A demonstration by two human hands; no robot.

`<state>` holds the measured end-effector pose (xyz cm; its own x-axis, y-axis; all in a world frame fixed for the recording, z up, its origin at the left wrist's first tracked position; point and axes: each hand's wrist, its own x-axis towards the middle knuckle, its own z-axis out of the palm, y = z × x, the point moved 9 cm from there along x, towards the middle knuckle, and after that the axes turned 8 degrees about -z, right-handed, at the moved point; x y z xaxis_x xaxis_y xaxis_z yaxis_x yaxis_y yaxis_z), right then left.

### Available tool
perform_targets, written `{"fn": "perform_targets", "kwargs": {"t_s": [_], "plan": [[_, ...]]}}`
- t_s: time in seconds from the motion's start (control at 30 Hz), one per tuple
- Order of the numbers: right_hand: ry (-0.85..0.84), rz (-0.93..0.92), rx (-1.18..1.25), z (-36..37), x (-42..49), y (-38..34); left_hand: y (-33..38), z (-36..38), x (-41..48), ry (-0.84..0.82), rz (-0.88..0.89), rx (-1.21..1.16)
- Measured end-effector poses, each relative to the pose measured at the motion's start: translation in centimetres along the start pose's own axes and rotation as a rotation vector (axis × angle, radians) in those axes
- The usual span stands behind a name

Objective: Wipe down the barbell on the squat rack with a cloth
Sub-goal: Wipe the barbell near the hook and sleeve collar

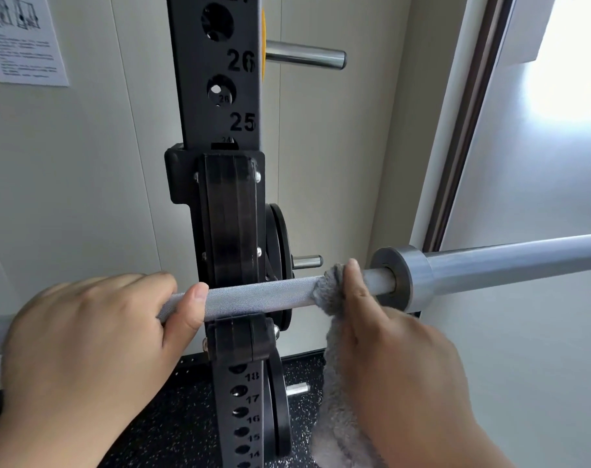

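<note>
wipe under way at the collar end

the bar [260, 295] is gripped by the left hand [84, 349], fingers curled over it, thumb beneath, just left of the rack [220, 96] on which it is cradled. past the rack, the cloth [331, 292] is wrapped round the bar and clamped there by the right hand [399, 359], beside the collar [410, 275]. the task is judged part done at most: the sleeve [510, 265] and the stretch under the left hand seem yet to be wiped.

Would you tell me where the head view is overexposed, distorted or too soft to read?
Head view: the bright panel upper right is blown out white; the wide lens slants the dark frame; barbell knurling and cloth are sharp; text on the wall notice is unreadable.
</note>
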<state>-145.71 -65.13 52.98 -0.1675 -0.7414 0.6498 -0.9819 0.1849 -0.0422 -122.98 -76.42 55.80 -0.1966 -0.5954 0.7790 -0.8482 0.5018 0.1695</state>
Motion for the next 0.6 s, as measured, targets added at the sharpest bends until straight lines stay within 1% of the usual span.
{"fn": "perform_targets", "kwargs": {"t_s": [0.1, 0.13, 0.23, 0.3, 0.37, 0.4, 0.5, 0.57, 0.6], "plan": [[0.021, 0.117, -0.040, -1.3, 0.1, 1.8, 0.1, -0.2, -0.1, 0.014, 0.006, 0.013], [0.019, 0.102, -0.017, -1.1, 0.1, 1.4, 0.1, -0.2, -0.1, 0.024, 0.006, 0.017], [0.001, -0.051, 0.109, 0.1, -0.3, -1.1, 0.0, -0.3, -0.2, 0.041, 0.008, 0.015], [0.012, -0.031, 0.083, -0.4, -0.3, -0.4, -0.1, -0.2, -0.2, 0.030, 0.014, 0.001], [0.040, 0.084, 0.007, -1.3, -0.2, 1.3, -0.2, 0.0, -0.2, 0.019, 0.016, -0.012], [0.035, 0.110, 0.000, -1.4, -0.1, 1.5, -0.3, 0.1, -0.2, 0.012, 0.018, -0.021], [0.008, -0.018, 0.115, -0.5, -0.1, -0.9, -0.3, 0.0, -0.2, -0.008, 0.031, -0.037], [0.028, -0.019, 0.144, -0.8, -0.2, -0.7, -0.1, -0.4, -0.3, 0.012, 0.035, -0.039], [0.047, 0.023, 0.123, -1.2, -0.2, 0.2, -0.1, -0.5, -0.4, 0.032, 0.039, -0.035]]}}
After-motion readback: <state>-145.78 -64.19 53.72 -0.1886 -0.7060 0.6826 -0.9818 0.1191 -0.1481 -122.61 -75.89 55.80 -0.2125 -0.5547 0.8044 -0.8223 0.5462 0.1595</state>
